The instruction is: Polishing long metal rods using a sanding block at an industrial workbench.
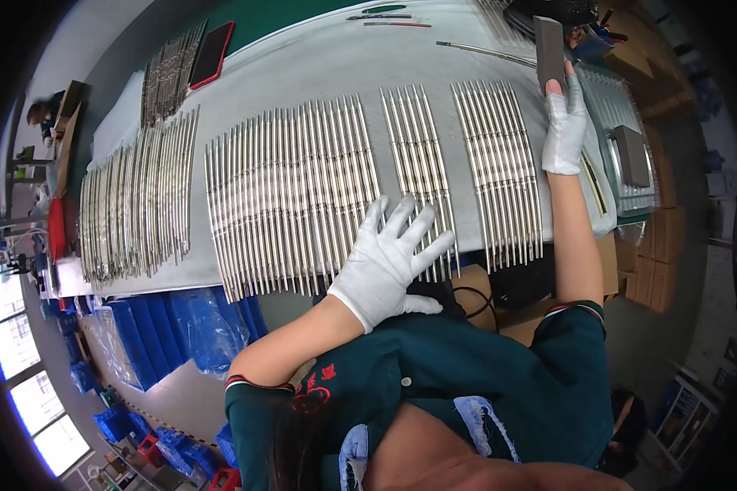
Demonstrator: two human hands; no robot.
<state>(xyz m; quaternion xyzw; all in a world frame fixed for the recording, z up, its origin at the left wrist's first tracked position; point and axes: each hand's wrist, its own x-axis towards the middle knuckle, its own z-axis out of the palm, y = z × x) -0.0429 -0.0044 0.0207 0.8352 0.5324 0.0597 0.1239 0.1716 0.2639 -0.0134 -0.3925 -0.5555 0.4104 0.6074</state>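
My left hand (391, 255) wears a white glove and lies flat with fingers spread on the near ends of thin metal rods (291, 192) laid side by side on a white cloth (319, 69). My right hand (566, 123), also gloved in white, reaches far out and grips a grey rectangular block (549, 53) at its lower end. Just left of that hand lies another batch of metal rods (499, 168). A narrower batch (418, 159) sits between the two hands.
More rod batches (135, 200) lie at the left, with a red-edged phone (211, 54) beyond them. A second grey block (632, 155) rests on a tray of rods at the right. Blue bins (139, 340) stand under the table. Cardboard boxes (659, 245) are stacked at the right.
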